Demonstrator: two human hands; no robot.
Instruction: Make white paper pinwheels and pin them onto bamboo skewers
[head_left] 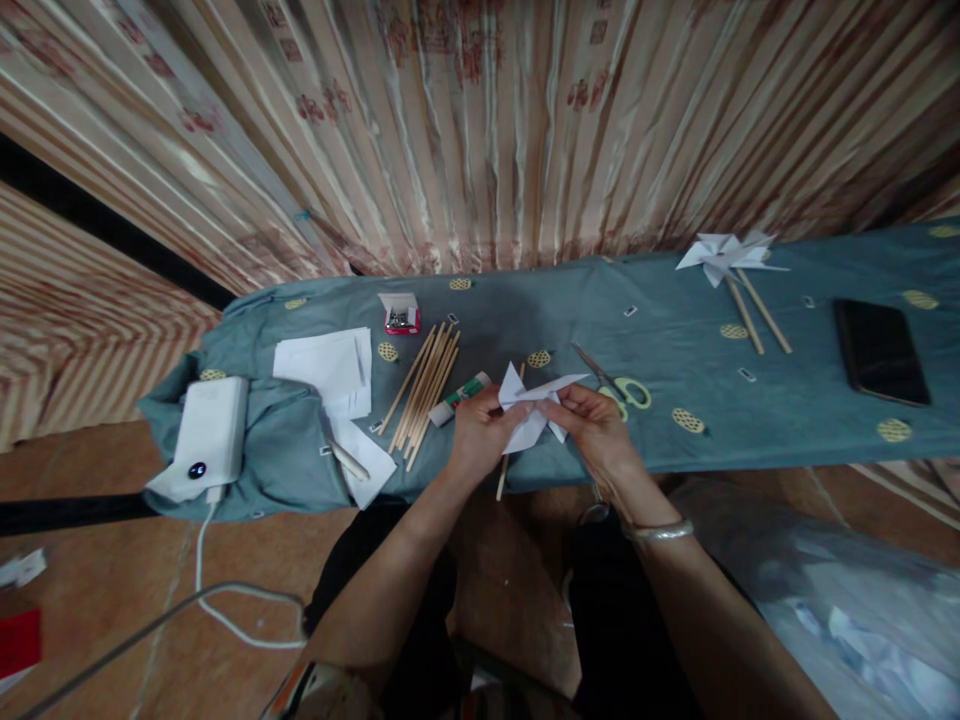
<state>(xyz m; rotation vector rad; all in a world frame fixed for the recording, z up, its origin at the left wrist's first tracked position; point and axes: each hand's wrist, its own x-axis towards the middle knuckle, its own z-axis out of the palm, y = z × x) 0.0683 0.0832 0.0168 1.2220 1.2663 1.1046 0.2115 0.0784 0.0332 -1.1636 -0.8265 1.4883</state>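
Between my two hands is a white paper pinwheel (pixel 529 425), its pointed blades folded toward the middle. My left hand (pixel 480 428) pinches its left side, and my right hand (pixel 589 420) grips the right side, fingers closed on the paper. A thin wooden stick (pixel 502 480) shows below and above the pinwheel; whether it is joined to the paper I cannot tell. Scissors with pale green handles (pixel 636 392) lie just beyond my right hand. Close to my left hand are a green and white eraser (pixel 459 398) and a bundle of wooden sticks (pixel 424 390).
A small red box of metal pins (pixel 402 318) stands behind the sticks. White paper sheets (pixel 330 368), a power bank (pixel 210 435) and a cable (pixel 201 550) are left. Finished pinwheels (pixel 724 258) and a black phone (pixel 881 350) lie right. A plastic bag (pixel 840 590) sits below the table.
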